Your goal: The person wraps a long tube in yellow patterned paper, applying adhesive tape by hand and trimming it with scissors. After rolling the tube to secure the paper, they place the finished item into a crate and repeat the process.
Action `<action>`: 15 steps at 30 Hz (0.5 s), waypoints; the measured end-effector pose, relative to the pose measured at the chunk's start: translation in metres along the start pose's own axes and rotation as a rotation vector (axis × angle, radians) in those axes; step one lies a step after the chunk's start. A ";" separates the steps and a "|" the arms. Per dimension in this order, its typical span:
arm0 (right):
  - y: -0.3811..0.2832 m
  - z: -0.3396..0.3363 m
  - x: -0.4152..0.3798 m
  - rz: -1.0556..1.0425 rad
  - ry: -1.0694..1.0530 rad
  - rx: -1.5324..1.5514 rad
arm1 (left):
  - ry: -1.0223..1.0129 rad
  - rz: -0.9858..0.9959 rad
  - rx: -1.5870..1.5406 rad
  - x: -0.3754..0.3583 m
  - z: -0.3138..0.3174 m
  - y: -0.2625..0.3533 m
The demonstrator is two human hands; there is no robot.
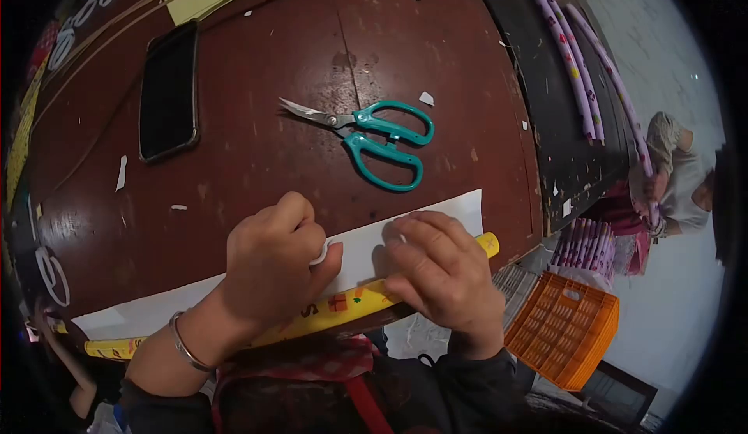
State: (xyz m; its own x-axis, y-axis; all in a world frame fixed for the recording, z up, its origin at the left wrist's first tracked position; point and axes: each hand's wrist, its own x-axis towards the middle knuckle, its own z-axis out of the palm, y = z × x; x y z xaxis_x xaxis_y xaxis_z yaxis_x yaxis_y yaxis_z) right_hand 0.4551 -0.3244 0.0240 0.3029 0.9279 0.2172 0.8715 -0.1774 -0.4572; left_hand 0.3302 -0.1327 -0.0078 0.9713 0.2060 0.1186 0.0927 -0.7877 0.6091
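Observation:
A long yellow roll of printed paper (362, 301) lies along the table's near edge, its white unrolled side (432, 214) spread flat beyond it. My left hand (273, 251) is above the roll, fingers curled and thumb pressed in on a small curved white strip (320, 254). On the right, my right hand (452, 274) rests over the white sheet and roll with bent fingers; a gap shows between thumb and forefinger, and nothing held is visible there. Scissors (333, 121) with teal handles lie beyond both hands, blades parted.
A black phone (170, 91) lies at the left. Paper scraps (426, 98) dot the brown table (265, 177). Purple printed rolls (565, 48) lie at the right, above an orange crate (565, 329). Another person (674, 165) holds a similar roll; an arm (66, 356) shows at lower left.

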 end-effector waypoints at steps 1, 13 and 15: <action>-0.001 0.006 -0.001 -0.032 -0.025 0.042 | 0.001 0.013 -0.009 0.000 0.001 0.000; -0.001 0.015 -0.003 -0.042 -0.133 0.005 | -0.048 0.021 -0.048 -0.004 -0.004 0.000; -0.001 0.014 -0.003 -0.049 -0.130 -0.003 | -0.052 0.018 -0.037 -0.004 -0.004 -0.001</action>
State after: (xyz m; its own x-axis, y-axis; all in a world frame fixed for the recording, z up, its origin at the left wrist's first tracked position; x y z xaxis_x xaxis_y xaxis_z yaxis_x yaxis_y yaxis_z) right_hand 0.4479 -0.3224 0.0116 0.2072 0.9702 0.1258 0.8854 -0.1313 -0.4459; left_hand 0.3250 -0.1308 -0.0055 0.9830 0.1606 0.0893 0.0678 -0.7688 0.6359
